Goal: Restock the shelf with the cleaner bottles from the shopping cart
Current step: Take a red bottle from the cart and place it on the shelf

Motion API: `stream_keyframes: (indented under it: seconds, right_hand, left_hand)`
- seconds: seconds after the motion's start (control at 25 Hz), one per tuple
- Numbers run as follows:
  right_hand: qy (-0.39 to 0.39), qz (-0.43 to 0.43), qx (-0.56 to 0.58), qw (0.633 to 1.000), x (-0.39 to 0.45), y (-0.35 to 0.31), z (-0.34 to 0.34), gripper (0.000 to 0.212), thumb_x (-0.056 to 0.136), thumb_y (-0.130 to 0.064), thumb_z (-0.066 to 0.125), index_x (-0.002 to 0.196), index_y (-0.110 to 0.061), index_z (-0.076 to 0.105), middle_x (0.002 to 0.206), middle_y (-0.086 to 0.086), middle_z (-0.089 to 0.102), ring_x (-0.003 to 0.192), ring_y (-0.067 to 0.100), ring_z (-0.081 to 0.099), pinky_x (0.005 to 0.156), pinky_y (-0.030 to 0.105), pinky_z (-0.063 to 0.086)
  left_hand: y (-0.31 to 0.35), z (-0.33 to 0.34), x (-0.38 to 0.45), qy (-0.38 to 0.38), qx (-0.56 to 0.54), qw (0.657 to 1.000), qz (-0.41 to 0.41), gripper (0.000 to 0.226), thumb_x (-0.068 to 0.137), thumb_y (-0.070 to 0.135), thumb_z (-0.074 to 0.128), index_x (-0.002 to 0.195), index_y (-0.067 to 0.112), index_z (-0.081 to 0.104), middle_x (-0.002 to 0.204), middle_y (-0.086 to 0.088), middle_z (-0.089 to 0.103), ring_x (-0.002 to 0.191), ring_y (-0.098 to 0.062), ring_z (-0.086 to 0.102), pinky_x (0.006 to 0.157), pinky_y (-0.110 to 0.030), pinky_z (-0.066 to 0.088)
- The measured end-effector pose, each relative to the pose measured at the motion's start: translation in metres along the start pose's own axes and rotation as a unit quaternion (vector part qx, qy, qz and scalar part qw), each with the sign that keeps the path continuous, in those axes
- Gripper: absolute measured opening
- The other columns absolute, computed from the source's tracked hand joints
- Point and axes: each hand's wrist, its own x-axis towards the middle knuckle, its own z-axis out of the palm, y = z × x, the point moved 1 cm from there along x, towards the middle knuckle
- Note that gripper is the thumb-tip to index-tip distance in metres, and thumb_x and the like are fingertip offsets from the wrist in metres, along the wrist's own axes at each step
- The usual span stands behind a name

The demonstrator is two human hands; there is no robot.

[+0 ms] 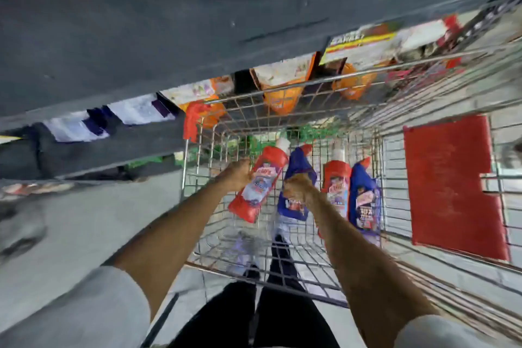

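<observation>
Fingers of left hand [236, 175] grip red bottle [258, 183]; right hand [298, 188] fingers grip blue bottle [296, 192], both over shopping cart [282, 87].

Labels on bottles [364, 198] blurred; unreadable

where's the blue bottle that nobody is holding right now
In the head view, the loose blue bottle lies in the cart, right of centre, beside a red bottle and just right of the right hand.
</observation>
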Motion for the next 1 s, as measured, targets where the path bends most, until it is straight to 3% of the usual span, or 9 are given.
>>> stream_keyframes:
  seconds: [0.08, 0.28, 0.36, 0.44, 0.56, 0.68, 0.8, 0.92, 1.0]
  right_hand:
    - [-0.021, -0.006, -0.007, 1.0, 0.015, 0.002, 0.014, 0.006, 0.087, -0.014, 0.052, 0.087, -0.016, 0.058, 0.074, 0.0, 0.055, 0.063, 0.014, 0.051, 0.055, 0.023, 0.042]
    - [0.029, -0.014, 0.072, 0.997, 0.033, -0.011, 0.042, 0.028, 0.089, -0.016, 0.056, 0.109, 0.003, 0.061, 0.106, 0.018, 0.067, 0.084, 0.023, 0.059, 0.067, 0.028, 0.046]
    - [0.041, -0.001, 0.074, 0.996, 0.037, -0.008, 0.04, 0.029, 0.088, -0.019, 0.059, 0.11, 0.0, 0.062, 0.107, 0.017, 0.067, 0.082, 0.023, 0.06, 0.064, 0.026, 0.051]
    - [0.03, 0.008, 0.084, 0.996, 0.039, -0.005, 0.037, 0.029, 0.087, -0.019, 0.061, 0.11, -0.002, 0.063, 0.103, 0.015, 0.067, 0.086, 0.025, 0.065, 0.073, 0.019, 0.055]
    - [-0.002, 0.008, 0.146, 0.989, 0.033, -0.002, 0.024, 0.026, 0.087, -0.005, 0.059, 0.112, 0.0, 0.062, 0.113, 0.021, 0.065, 0.108, 0.035, 0.062, 0.094, 0.039, 0.052]
    - [-0.009, -0.038, 0.196, 0.98, 0.014, -0.002, 0.005, 0.029, 0.086, 0.002, 0.056, 0.115, 0.001, 0.061, 0.096, 0.014, 0.067, 0.095, 0.029, 0.064, 0.095, 0.042, 0.049]
    - [-0.042, -0.111, 0.209, 0.971, -0.009, -0.004, -0.018, 0.022, 0.089, 0.002, 0.054, 0.096, -0.012, 0.069, 0.085, 0.002, 0.067, 0.079, 0.016, 0.065, 0.09, 0.035, 0.054]
    - [-0.056, -0.201, 0.238, 0.949, -0.044, -0.011, -0.044, 0.018, 0.085, -0.001, 0.059, 0.093, -0.01, 0.072, 0.08, 0.0, 0.072, 0.086, 0.025, 0.065, 0.078, 0.031, 0.06]
    - [-0.102, -0.28, 0.259, 0.919, -0.072, -0.029, -0.054, 0.009, 0.079, -0.013, 0.068, 0.085, -0.016, 0.074, 0.07, -0.009, 0.07, 0.076, 0.014, 0.066, 0.066, 0.02, 0.058]
  left_hand:
    - [-0.001, 0.006, 0.012, -0.027, 0.033, 0.999, -0.013, 0.038, 0.093, 0.022, 0.051, 0.125, 0.0, 0.047, 0.13, -0.023, 0.055, 0.115, -0.034, 0.056, 0.081, -0.027, 0.042]
    - [-0.01, 0.02, 0.03, -0.029, 0.015, 0.998, -0.063, 0.03, 0.094, 0.016, 0.047, 0.117, -0.003, 0.047, 0.118, -0.025, 0.06, 0.106, -0.037, 0.059, 0.081, -0.038, 0.046]
    - [-0.013, 0.022, 0.033, -0.034, 0.007, 0.997, -0.073, 0.032, 0.094, 0.02, 0.049, 0.115, -0.003, 0.051, 0.116, -0.025, 0.061, 0.105, -0.036, 0.06, 0.082, -0.037, 0.047]
    - [-0.018, 0.024, 0.033, -0.052, -0.007, 0.994, -0.095, 0.034, 0.092, 0.021, 0.052, 0.115, -0.003, 0.053, 0.117, -0.024, 0.062, 0.108, -0.036, 0.059, 0.089, -0.039, 0.048]
    - [-0.02, 0.033, 0.02, -0.058, -0.107, 0.986, -0.118, 0.039, 0.088, 0.013, 0.058, 0.119, -0.004, 0.041, 0.124, -0.021, 0.056, 0.116, -0.035, 0.053, 0.1, -0.045, 0.046]
    - [-0.011, 0.031, 0.006, 0.0, -0.181, 0.98, -0.083, 0.04, 0.087, 0.007, 0.058, 0.12, 0.001, 0.036, 0.125, -0.021, 0.055, 0.112, -0.031, 0.054, 0.094, -0.04, 0.048]
    - [0.01, 0.012, -0.01, 0.007, -0.21, 0.978, 0.003, 0.047, 0.082, 0.007, 0.066, 0.121, 0.006, 0.04, 0.121, -0.018, 0.059, 0.105, -0.027, 0.058, 0.081, -0.03, 0.051]
    - [0.035, -0.011, -0.034, 0.022, -0.22, 0.972, 0.081, 0.049, 0.075, 0.002, 0.072, 0.119, -0.001, 0.051, 0.117, -0.021, 0.064, 0.102, -0.027, 0.065, 0.074, -0.015, 0.052]
    - [0.051, -0.028, -0.055, 0.044, -0.258, 0.957, 0.126, 0.048, 0.072, -0.004, 0.071, 0.118, -0.007, 0.054, 0.117, -0.025, 0.063, 0.088, -0.01, 0.067, 0.068, -0.008, 0.052]
